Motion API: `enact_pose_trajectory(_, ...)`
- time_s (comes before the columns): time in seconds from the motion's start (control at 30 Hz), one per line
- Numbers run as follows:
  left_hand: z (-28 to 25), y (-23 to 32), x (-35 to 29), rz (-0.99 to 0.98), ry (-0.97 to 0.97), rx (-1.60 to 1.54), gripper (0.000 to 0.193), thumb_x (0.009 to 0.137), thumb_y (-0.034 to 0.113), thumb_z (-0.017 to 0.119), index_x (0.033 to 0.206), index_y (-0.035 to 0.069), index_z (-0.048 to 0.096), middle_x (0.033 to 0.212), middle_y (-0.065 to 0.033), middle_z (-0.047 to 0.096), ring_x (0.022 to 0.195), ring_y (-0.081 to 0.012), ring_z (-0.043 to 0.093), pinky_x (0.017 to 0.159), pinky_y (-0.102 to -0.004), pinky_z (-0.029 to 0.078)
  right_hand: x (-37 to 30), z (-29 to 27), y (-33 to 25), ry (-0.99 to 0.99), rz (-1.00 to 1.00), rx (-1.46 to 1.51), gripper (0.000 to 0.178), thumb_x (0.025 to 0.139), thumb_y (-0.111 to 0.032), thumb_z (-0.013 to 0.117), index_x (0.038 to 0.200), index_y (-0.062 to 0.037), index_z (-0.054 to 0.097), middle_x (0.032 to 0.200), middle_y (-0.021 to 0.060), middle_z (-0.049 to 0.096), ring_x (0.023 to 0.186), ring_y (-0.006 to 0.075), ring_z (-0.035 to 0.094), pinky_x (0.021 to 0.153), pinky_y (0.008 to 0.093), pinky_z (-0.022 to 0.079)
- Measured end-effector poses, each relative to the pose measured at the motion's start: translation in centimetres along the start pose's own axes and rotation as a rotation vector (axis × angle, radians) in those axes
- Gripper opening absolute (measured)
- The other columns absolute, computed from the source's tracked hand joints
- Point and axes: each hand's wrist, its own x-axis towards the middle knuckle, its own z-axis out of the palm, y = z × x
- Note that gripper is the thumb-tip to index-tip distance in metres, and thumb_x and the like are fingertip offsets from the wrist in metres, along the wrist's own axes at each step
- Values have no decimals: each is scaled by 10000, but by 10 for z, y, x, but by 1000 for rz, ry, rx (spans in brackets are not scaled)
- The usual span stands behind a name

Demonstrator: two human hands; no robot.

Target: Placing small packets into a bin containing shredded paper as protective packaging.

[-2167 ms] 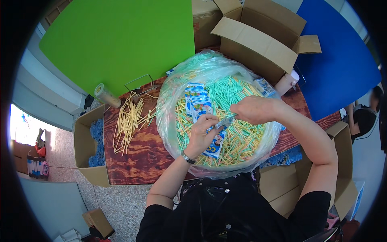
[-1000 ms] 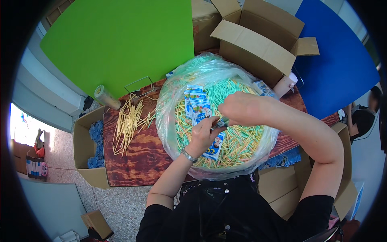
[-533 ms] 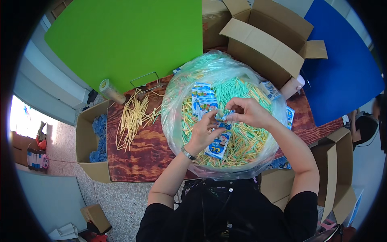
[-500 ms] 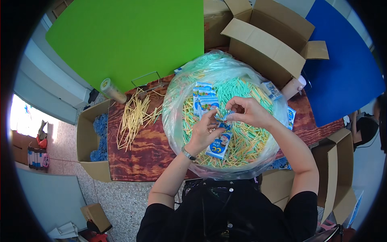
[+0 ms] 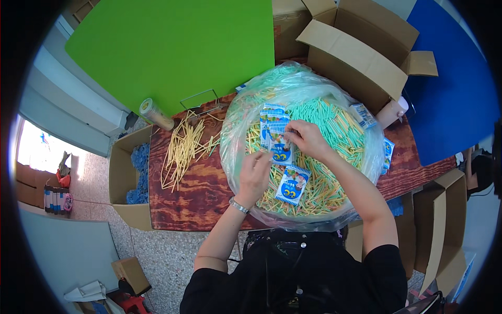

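While the two hands are apart from each other, a blue-and-white packet lies between them, at the near end of a row of overlapping similar packets. The left hand, a silver wristwatch at its wrist, has its fingers bent by the packet's left edge; the right hand has thumb and fingertips at its upper right corner. Whether either one grips it, I cannot tell. Below, another packet rests tilted on green, yellow and orange sticks filling a clear plastic bag. Loose yellow sticks lie left of the bag on the reddish-brown surface.
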Motion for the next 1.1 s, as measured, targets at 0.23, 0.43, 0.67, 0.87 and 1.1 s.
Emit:
enact_pose_trajectory(0.23, 25, -21, 0, 46, -263, 2, 322, 773, -3, 636, 1083, 78, 663, 921, -94, 585, 837, -272, 575, 717, -376, 486, -25, 0, -6, 111, 1, -77, 196, 828, -204, 707, 925, -51, 633, 809, 107, 611, 719, 269, 626, 633, 371, 501)
enact_pose_trajectory(0.43, 35, -9, 6, 59, -229, -42, 281, 816, 48, 655, 1096, 34, 642, 914, -101, 603, 860, -283, 565, 774, -390, 472, -83, 2, -10, -207, 110, -448, 284, 766, -307, 750, 854, -89, 592, 836, 99, 610, 785, 308, 637, 637, 432, 508)
enact_pose_trajectory(0.67, 30, -3, -1, 13, -280, -41, 294, 825, 102, 682, 1113, 57, 646, 967, -91, 633, 880, -273, 588, 795, -383, 471, -99, 7, -2, -93, 45, -425, 170, 812, -218, 701, 868, -98, 594, 813, 66, 591, 764, 287, 622, 612, 414, 494)
enact_pose_trajectory(0.87, 25, 12, -10, 17, -320, 26, 413, 767, 219, 758, 1127, 58, 636, 932, -90, 609, 886, -282, 559, 785, -380, 465, -102, 4, -5, -20, -44, -560, 169, 794, -192, 707, 888, -107, 596, 815, 53, 586, 795, 271, 619, 617, 405, 496)
enact_pose_trajectory(1.1, 30, 18, -9, -2, -218, 36, 447, 750, 197, 774, 1148, 58, 624, 944, -86, 599, 896, -273, 556, 760, -369, 470, -103, 0, -5, 2, -39, -447, 161, 762, -192, 718, 883, -141, 625, 826, 38, 584, 845, 251, 597, 631, 370, 502)
